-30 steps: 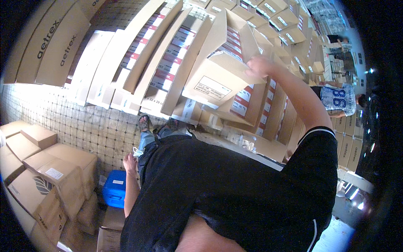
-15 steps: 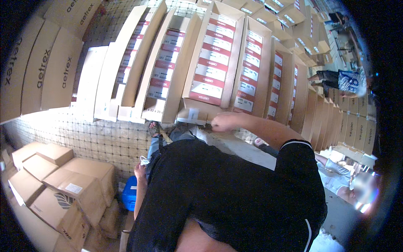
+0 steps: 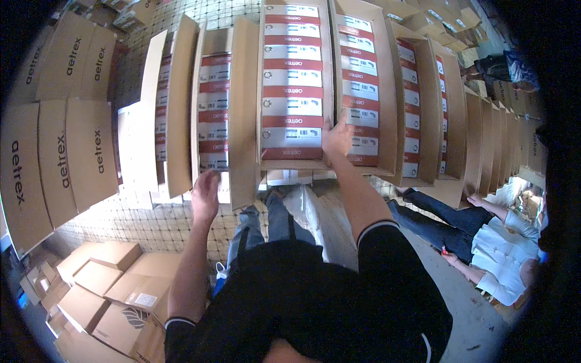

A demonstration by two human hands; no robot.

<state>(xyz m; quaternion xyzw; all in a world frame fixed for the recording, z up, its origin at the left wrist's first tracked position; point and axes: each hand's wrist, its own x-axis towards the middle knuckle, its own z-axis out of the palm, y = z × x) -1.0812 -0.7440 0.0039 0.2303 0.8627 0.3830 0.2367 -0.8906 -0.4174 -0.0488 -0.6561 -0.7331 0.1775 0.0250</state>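
Note:
My right hand (image 3: 338,140) is closed over the side wall between two open cartons, with its thumb toward the middle carton (image 3: 292,163). White and red shoe boxes (image 3: 293,107) stand in a row inside that carton. More of the same boxes (image 3: 361,91) fill the carton to its right. My left hand (image 3: 206,195) is raised at the near end of another open carton (image 3: 213,42), left of the middle one. Its fingers look bent but are smeared, and whether they touch the cardboard is not clear. A raised flap (image 3: 243,121) stands just right of this hand.
Stacked closed cartons (image 3: 91,139) stand at the far left, and more cartons (image 3: 130,278) lie at the lower left. A person in a light shirt (image 3: 501,254) is close by on the right; another person (image 3: 511,69) is farther off. Grey floor (image 3: 445,290) shows beside me.
My view has swung round to face the cartons more squarely. My left hand rose from beside my hip to a carton. My right hand moved from the middle carton's near end to its right wall.

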